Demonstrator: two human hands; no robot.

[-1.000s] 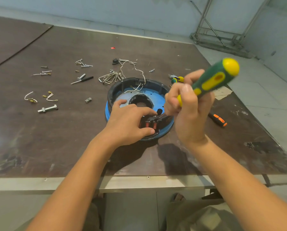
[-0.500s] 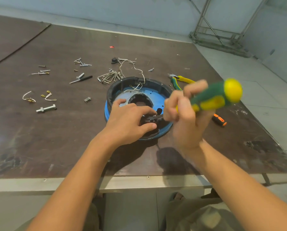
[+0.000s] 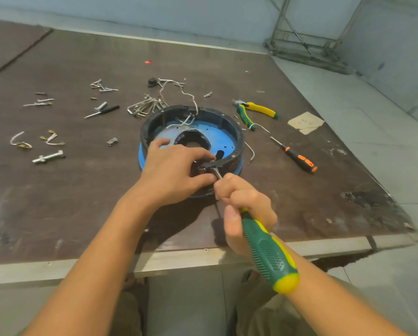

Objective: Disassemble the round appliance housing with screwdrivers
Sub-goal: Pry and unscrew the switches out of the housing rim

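A person's left hand point(image 3: 176, 170) curls round a small dark part point(image 3: 209, 165) at the near rim of the round housing point(image 3: 223, 118), a black plastic ring on a blue base lying flat on the scuffed brown counter point(image 3: 81, 190). The right hand point(image 3: 244, 204) is fisted on a ribbed green-and-yellow screwdriver point(image 3: 268, 255), its steel tip at that part. Loose screws point(image 3: 101, 86), bent hex keys point(image 3: 142, 107), yellow-handled pliers point(image 3: 256, 110) and a slim orange-banded screwdriver point(image 3: 297, 157) lie scattered around.

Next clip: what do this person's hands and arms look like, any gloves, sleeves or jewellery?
Both the left hand and right hand are bare: no gloves, rings or watch visible. The left forearm and right forearm are uncovered too, no sleeve in view.
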